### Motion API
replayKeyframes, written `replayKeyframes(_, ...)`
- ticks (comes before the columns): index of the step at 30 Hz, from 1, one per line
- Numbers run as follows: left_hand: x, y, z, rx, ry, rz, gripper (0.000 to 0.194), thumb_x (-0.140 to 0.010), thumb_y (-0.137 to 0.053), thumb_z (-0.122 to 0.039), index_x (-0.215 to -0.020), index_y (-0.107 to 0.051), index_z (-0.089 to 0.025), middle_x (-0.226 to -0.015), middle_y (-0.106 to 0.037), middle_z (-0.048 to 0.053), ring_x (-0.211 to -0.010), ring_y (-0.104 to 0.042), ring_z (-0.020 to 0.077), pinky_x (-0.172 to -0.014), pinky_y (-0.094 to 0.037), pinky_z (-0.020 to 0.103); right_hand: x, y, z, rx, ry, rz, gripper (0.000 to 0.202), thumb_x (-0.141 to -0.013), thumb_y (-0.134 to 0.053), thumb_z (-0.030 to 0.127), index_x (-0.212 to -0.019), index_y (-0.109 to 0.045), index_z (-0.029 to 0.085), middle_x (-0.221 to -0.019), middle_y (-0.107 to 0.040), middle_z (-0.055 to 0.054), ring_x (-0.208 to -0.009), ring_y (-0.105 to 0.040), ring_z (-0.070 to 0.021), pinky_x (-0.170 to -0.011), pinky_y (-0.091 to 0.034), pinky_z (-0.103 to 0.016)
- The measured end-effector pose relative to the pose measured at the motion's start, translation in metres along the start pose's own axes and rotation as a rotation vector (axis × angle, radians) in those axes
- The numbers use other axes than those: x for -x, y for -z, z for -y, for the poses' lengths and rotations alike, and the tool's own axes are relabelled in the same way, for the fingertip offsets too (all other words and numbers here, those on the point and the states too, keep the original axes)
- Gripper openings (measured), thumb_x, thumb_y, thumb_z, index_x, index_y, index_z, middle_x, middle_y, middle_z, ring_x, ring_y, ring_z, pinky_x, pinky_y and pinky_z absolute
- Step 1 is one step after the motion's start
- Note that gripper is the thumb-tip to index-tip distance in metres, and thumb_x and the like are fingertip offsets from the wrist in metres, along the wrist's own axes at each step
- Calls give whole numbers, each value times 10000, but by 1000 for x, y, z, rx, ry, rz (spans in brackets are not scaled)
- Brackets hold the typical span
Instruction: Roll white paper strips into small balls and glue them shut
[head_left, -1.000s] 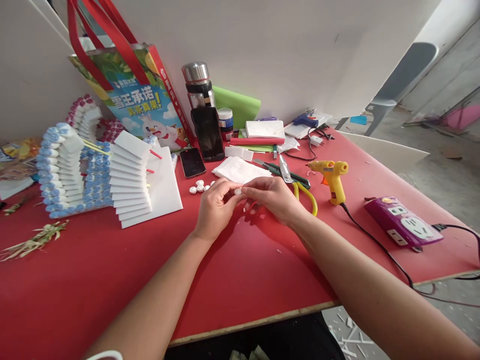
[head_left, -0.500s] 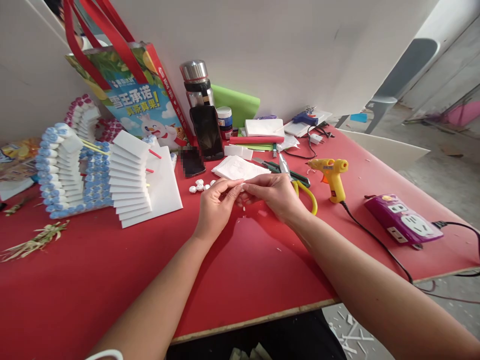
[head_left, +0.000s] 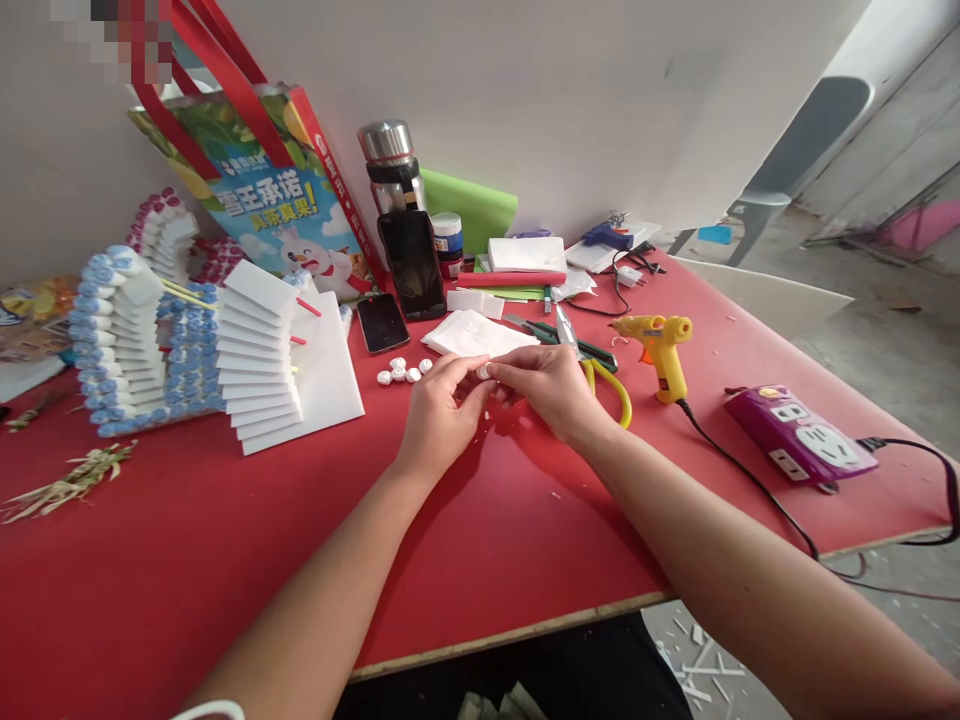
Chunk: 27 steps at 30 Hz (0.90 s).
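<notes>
White ball [head_left: 484, 371], seemingly mid-shaping
My left hand [head_left: 442, 405] and right hand [head_left: 549, 388] pinch it, curled closed; steady pressure likely needed next.

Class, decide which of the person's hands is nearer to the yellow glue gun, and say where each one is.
Right. The right hand is left of the yellow glue gun, apart from it; the left hand is farther left, beyond the right hand.

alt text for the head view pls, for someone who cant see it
A person's left hand and right hand together hold a small white piece over a red table. Nearby lie small white balls and thin white sheets, with a yellow glue gun to the right.
</notes>
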<state>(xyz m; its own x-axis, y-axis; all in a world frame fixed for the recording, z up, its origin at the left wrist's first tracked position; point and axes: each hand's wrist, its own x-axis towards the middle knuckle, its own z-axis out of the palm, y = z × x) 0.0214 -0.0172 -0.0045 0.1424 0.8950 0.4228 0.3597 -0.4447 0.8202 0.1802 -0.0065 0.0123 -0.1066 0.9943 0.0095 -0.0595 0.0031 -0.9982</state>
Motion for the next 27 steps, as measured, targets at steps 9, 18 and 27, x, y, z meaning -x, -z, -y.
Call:
replayKeyframes(9,-7,8,-1,237,239,45,308,-885,-694,-432,-1056,-750,-182,-688,-634,7,-574,-533,121,-591,-468,261,1,8,10,126,79,-27,288,-878,-614,404,-769,-689,148,-651,-681,-38,-493,-574,-122,-486,-458,-250)
replayKeyframes(18,-6,7,-3,287,297,91,303,-860,-722,-423,-1050,-754,-189,-619,-568,-19,-552,-491,109,-543,-410,247,3,5,4,533,287,-91,119,-809,-647,296,-809,-678,181,-758,-682,-3,-602,-528,-106,-569,-387,-240)
replayKeyframes(27,-6,0,-1,570,457,68,316,-786,-789,-417,-962,-733,-160,-734,-612,7,-579,-488,88,-514,-420,221,1,5,2,429,180,-39,154,-827,-614,317,-782,-649,173,-642,-631,-1,-565,-546,-123,-551,-398,-248)
